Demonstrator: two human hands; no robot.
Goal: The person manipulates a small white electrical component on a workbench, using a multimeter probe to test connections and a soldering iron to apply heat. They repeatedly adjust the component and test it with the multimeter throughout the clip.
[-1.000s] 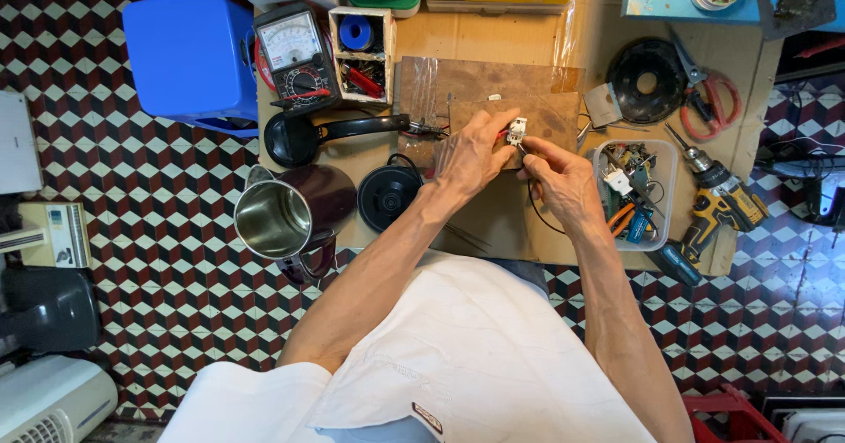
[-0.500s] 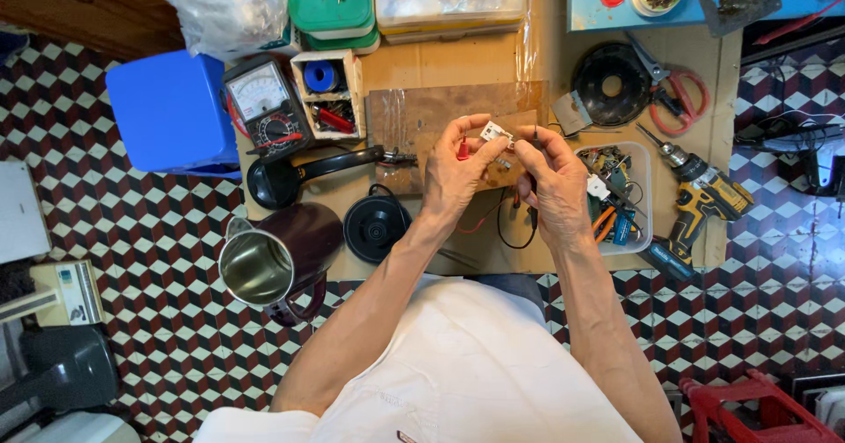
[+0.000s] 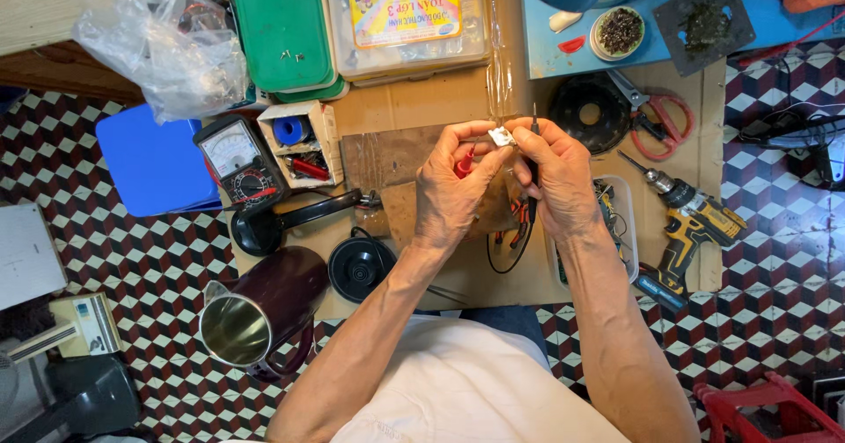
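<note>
Part: small white part (image 3: 502,136), held up over the cardboard (image 3: 414,108) between both hands, at the fingertips.
Left hand: left hand (image 3: 453,188) closed in a pinch on the part's left side; something red (image 3: 464,163) shows under the fingers, its kind not clear.
Right hand: right hand (image 3: 559,179) closed, fingertips on the part's right edge, also gripping a thin black probe (image 3: 533,121) that stands up beside the part.
Lead: black wire (image 3: 510,249) hangs in a loop below the hands.
Handling: judged light, rigid and small; likely easy to drop or twist. Best taken by its outer edges with fingertip pressure, keeping any metal contacts free.
Near, left: meter (image 3: 236,157) with dial; open box (image 3: 299,143) of small spares; black handle (image 3: 282,223); black round base (image 3: 361,269); dark kettle (image 3: 260,311) on its side at the cardboard's lower left edge.
Near, right: clear tray (image 3: 627,223) of tools just beside the right wrist; yellow drill (image 3: 691,227); red scissors (image 3: 660,121); black ring (image 3: 585,113).
Far: green lid (image 3: 282,25), clear case (image 3: 405,16), plastic bag (image 3: 163,47), blue stool (image 3: 150,166).
</note>
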